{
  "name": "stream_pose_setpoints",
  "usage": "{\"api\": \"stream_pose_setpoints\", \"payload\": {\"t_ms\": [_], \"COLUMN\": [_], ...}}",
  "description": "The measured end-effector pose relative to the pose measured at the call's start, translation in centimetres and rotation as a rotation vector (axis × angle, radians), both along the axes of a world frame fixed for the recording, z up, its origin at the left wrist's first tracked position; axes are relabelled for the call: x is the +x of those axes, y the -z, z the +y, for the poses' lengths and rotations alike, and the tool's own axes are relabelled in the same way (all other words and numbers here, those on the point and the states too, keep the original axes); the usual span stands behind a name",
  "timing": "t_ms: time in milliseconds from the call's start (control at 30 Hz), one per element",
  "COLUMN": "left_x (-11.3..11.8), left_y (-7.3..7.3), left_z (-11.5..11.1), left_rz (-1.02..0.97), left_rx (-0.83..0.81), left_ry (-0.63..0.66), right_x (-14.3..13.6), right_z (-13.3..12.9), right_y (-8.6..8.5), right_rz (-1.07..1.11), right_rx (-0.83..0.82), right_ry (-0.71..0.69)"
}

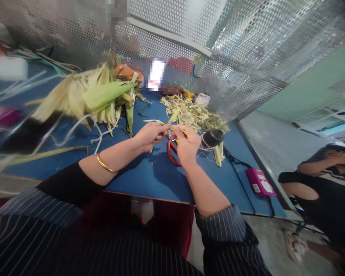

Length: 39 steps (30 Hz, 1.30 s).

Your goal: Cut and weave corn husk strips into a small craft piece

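Both hands meet above the middle of the blue table. My left hand [153,135] is closed in a pinch on a thin strip of corn husk [174,116], whose pale ends stick out past the fingers. Close against it, my right hand [186,141] pinches the same husk work from the other side; the fingertips partly hide it. Under the hands lie red-handled scissors [171,153], partly covered by the right hand. A dark spool of thread [212,138] stands just right of that hand. Beyond are shredded husk scraps [189,113] in a heap.
A big bundle of corn husks [86,94] lies at the left, an orange packet [129,74] behind it. A lit phone [156,73] leans against the perforated metal screen [166,42]. A magenta power strip [260,181] with cables sits at right, near a seated person [324,195].
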State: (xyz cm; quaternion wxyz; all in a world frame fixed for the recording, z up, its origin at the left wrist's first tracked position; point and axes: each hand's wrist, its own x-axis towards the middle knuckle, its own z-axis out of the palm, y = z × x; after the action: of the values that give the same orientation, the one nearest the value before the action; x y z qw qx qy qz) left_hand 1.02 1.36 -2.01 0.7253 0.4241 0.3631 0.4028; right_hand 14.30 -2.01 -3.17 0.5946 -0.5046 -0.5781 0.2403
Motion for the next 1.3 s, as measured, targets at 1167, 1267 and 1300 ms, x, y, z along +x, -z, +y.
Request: {"api": "stream_pose_setpoints", "payload": {"t_ms": [1167,1267,1300], "left_x": [-1.3,-1.2,-1.2], "left_y": [-0.4,-0.4,-0.3], "left_z": [1.3,1.2,1.1], "left_rz": [0.046,0.069,0.096], "left_rx": [-0.078,0.022,0.058], "left_ry": [-0.263,-0.246,-0.24], "right_x": [0.6,1.6,1.8], "right_z": [-0.5,-0.1,0.0], "right_y": [-0.6,-1.3,-1.6], "right_rz": [-0.686,-0.665,-0.661], "right_rx": [0.234,0.126,0.129], "right_ry": [0.104,0.22,0.264]}}
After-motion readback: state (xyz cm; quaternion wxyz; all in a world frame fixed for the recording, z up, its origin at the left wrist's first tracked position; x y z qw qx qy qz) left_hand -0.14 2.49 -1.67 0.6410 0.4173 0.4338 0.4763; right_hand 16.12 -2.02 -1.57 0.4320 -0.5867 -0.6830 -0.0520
